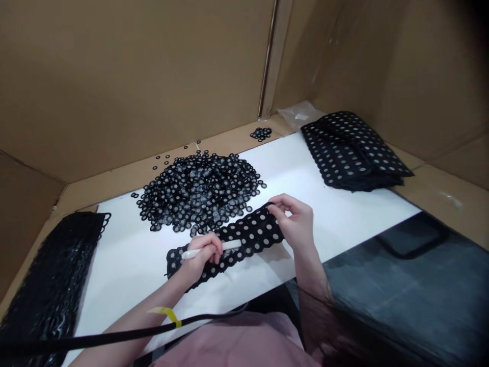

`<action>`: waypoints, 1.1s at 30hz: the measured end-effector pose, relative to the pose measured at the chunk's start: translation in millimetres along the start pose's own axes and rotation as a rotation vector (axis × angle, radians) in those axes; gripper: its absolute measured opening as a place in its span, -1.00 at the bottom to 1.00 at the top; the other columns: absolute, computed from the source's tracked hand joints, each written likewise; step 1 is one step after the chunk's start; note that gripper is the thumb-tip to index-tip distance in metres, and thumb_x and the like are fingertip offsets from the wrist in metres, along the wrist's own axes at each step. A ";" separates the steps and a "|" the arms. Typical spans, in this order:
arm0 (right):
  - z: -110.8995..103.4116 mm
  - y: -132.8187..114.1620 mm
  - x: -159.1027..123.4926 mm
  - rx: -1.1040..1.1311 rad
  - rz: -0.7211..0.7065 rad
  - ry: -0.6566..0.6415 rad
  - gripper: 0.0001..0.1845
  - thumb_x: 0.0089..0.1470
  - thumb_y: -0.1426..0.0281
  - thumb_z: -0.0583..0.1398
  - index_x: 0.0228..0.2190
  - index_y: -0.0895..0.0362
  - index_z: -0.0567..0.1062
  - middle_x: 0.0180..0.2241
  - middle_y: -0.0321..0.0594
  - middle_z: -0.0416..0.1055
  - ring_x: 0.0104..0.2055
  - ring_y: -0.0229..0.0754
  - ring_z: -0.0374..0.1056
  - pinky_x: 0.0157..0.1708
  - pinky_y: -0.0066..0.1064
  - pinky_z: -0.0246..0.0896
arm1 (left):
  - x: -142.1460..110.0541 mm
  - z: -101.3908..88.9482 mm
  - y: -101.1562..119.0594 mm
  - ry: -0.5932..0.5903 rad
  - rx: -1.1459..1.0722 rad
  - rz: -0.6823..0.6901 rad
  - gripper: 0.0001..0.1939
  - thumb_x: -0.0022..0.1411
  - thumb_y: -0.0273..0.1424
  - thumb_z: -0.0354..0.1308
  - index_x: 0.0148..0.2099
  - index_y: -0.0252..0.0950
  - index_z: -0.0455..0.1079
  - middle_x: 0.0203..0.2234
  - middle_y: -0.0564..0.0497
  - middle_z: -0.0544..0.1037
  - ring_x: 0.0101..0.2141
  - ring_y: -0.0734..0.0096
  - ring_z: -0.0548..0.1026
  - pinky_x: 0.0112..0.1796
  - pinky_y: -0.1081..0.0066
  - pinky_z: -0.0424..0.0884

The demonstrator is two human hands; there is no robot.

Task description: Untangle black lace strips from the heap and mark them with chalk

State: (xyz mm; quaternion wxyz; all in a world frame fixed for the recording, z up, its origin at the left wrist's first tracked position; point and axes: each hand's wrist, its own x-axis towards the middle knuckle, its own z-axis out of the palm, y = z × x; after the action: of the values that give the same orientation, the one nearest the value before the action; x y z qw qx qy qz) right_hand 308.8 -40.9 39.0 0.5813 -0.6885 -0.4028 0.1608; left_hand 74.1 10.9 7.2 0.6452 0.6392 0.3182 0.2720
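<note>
A black fabric strip (254, 232) with rows of pale dots and scalloped edges stretches between my two hands above the white board. My left hand (202, 255) is closed around a white pen-like tool (232, 244), which points right across the strip; whether these fingers also grip the cloth I cannot tell. With thumb and fingers pinched together, my right hand (296, 219) holds the strip's upper right corner. Just behind the strip lies a large heap of small black rings with greyish centres (202, 188), its front edge partly covered by the cloth.
Stacked black dotted cloth (351, 153) lies at the back right, beside a clear plastic bag (300, 114). Dark layered strips (49, 275) cover the left side. A small ring cluster (261, 134) sits near the cardboard wall (153, 76). A black cable (114, 337) crosses in front.
</note>
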 end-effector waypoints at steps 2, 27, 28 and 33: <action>0.7 7.5 1.2 -0.001 0.039 0.013 -0.91 -0.15 0.36 0.18 -0.54 0.13 0.46 -0.57 -0.30 0.38 -0.54 -0.28 0.21 -0.48 -0.43 0.14 | 1.3 -1.1 -1.2 0.097 -0.154 0.001 -0.81 0.01 -0.47 -0.03 -0.55 -0.35 0.36 -0.77 0.08 0.33 -0.72 0.56 0.22 -0.67 0.53 0.05; 2.0 21.0 3.2 0.096 0.149 0.002 -0.87 -0.19 0.33 0.21 -0.54 0.15 0.44 -0.55 -0.28 0.39 -0.51 -0.24 0.28 -0.42 -0.38 0.20 | -5.7 -5.3 -7.3 0.055 -0.046 0.091 -0.76 -0.02 -0.50 -0.07 -0.58 -0.34 0.40 -0.79 0.07 0.28 -0.73 0.54 0.18 -0.64 0.48 0.02; 2.2 21.9 3.1 0.093 0.145 0.001 -0.87 -0.19 0.33 0.21 -0.54 0.15 0.45 -0.55 -0.28 0.40 -0.51 -0.24 0.29 -0.42 -0.38 0.20 | -5.8 -5.3 -7.6 0.045 -0.014 0.096 -0.76 -0.01 -0.51 -0.06 -0.58 -0.34 0.40 -0.79 0.08 0.28 -0.72 0.54 0.18 -0.63 0.48 0.03; 1.5 18.4 0.9 0.070 0.110 0.011 -0.89 -0.17 0.34 0.20 -0.55 0.14 0.45 -0.57 -0.29 0.40 -0.52 -0.25 0.27 -0.45 -0.39 0.19 | -4.9 -3.9 -4.8 -0.035 0.140 0.130 -0.77 0.05 -0.51 -0.06 -0.54 -0.33 0.39 -0.75 0.08 0.31 -0.67 0.54 0.22 -0.57 0.49 0.11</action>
State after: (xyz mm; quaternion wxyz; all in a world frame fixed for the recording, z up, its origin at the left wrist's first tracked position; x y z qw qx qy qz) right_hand 315.1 -39.2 21.6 0.5974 -0.6898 -0.3552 0.2029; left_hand 67.7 9.6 2.8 0.5853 0.7067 0.2831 0.2790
